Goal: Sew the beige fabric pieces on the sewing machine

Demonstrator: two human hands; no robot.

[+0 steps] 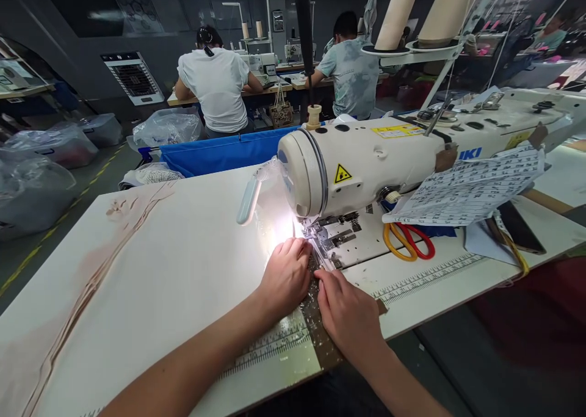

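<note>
A white sewing machine (357,160) stands over the table, its lamp lighting the needle area. My left hand (286,276) lies just in front of the presser foot (314,229), fingers bent and pressed together; what is under them is hidden. Close to its right, my right hand (348,310) has thumb and forefinger pinched near the metal guide (324,258); anything between them is too small to make out. A brown, speckled strip (315,319) runs between the hands to the table's front edge.
Orange and red scissors (409,241) lie right of the needle area, below a printed paper sheet (471,185). Long thin beige fabric strips (98,276) stretch along the white table (196,246) at left. A blue cloth bin (220,154) is behind. Two people sit at machines farther back.
</note>
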